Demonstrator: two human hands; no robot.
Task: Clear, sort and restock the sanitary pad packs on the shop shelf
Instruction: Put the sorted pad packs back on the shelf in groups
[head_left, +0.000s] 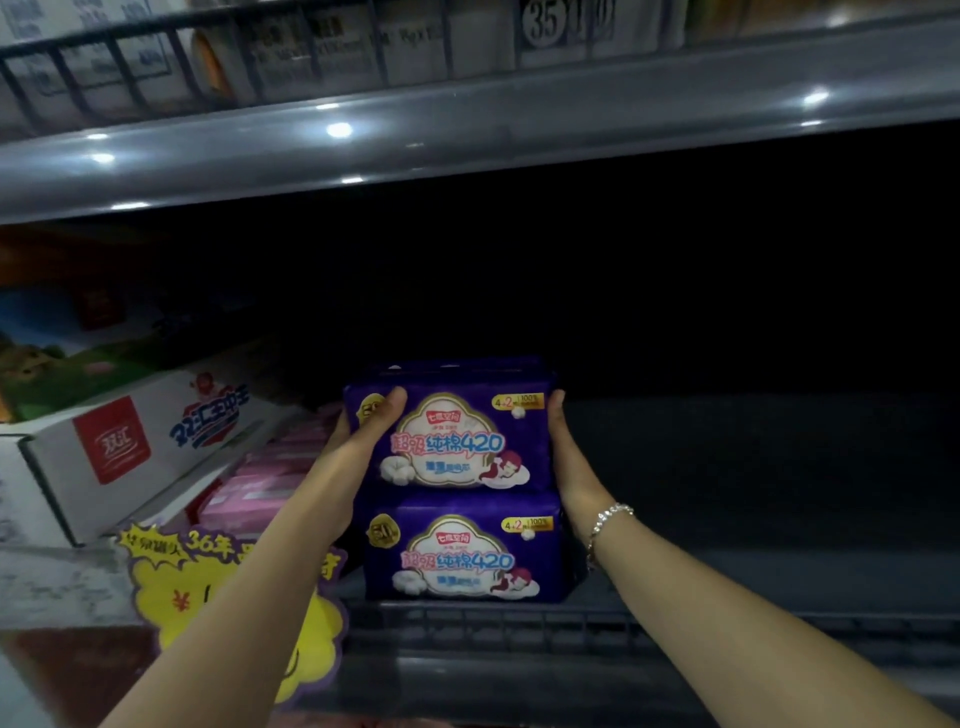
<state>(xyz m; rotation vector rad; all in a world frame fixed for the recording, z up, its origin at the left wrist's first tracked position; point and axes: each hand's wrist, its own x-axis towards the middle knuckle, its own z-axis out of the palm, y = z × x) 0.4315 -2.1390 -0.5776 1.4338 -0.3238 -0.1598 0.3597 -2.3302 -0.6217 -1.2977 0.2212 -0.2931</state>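
- Two purple pad packs are stacked at the near edge of the dark shelf (727, 525); the top purple pack (452, 436) sits on the bottom purple pack (462, 556).
- The left hand (358, 441) has a grip on the top pack's left side, thumb over the front.
- The right hand (563, 447) presses flat on its right side, fingers straight, with a bracelet (605, 530) on the wrist.
- Pink packs (260, 493) sit just left, beside a white carton (130, 452).
- A yellow price tag (171, 577) hangs at near left.

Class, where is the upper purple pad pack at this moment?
The upper purple pack sits mid-frame, stacked on a matching lower pack, held between left hand and right hand.
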